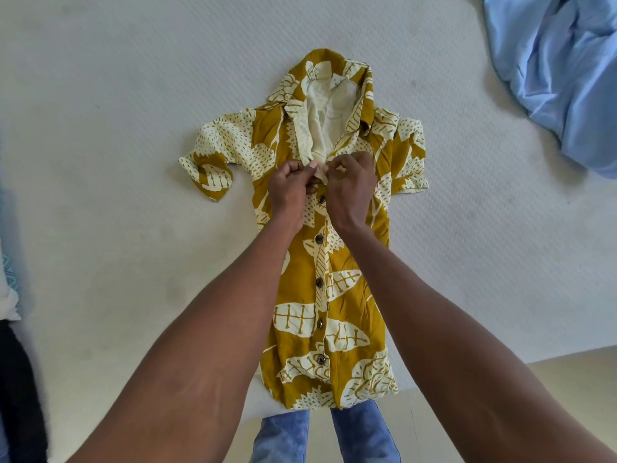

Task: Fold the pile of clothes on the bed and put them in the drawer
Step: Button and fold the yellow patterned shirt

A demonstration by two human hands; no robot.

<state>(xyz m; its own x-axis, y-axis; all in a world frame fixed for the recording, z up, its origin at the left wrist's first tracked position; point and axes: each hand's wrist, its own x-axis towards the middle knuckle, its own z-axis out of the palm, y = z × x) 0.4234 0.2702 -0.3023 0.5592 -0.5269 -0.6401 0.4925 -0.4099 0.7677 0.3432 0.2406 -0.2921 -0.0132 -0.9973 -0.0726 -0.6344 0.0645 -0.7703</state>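
two bare forearms reach forward from the bottom of the view, over legs in blue denim jeans (362, 436) standing at the edge of the white quilted mattress (133, 95). the hem of a mustard-yellow short-sleeved button-front garment with cream leaf print (347, 295) lies nearest, at the mattress edge, and it stretches flat and face-up away toward its collar.

five dark round buttons (320, 239) show down the placket; all five look done up. above the top one, the left hand (292, 188) and the right hand (350, 188) sit close together, almost touching, each with fingers curled and pinching an edge of the open neckline where the cream lining shows. whether a sixth button sits under the fingers cannot be told.

the cloth looks thin, light and limp, so it should crease easily and slide on itself; i would judge the shoulders and side seams the best places to take hold for folding, rather than the loose sleeves.

farther off, one crumpled pale blue satin-like cloth (561, 71) lies at the upper right. dark and white fabrics (13, 362) edge the left. no drawer is in view.
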